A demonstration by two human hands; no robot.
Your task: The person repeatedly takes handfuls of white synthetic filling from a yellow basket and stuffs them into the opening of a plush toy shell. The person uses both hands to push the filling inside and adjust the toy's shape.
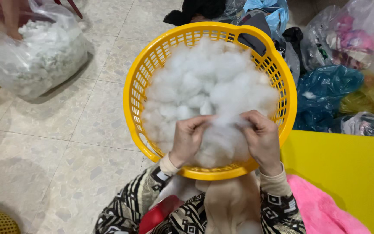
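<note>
Both hands work over the near rim of a yellow basket (137,82) heaped with white stuffing (206,82). The left hand (188,138) and the right hand (262,138) each have their grip closed on one tuft of stuffing (221,138), stretched between them just inside the basket's near edge. Below the basket, on the lap, lies a tan fabric piece (230,201). Left of the basket, well apart on the floor, stands a clear bag of stuffing (40,56). Right of the basket sit a blue bag (325,93) and a yellow surface (351,169).

Bright even light, soft shadows, sharp
</note>
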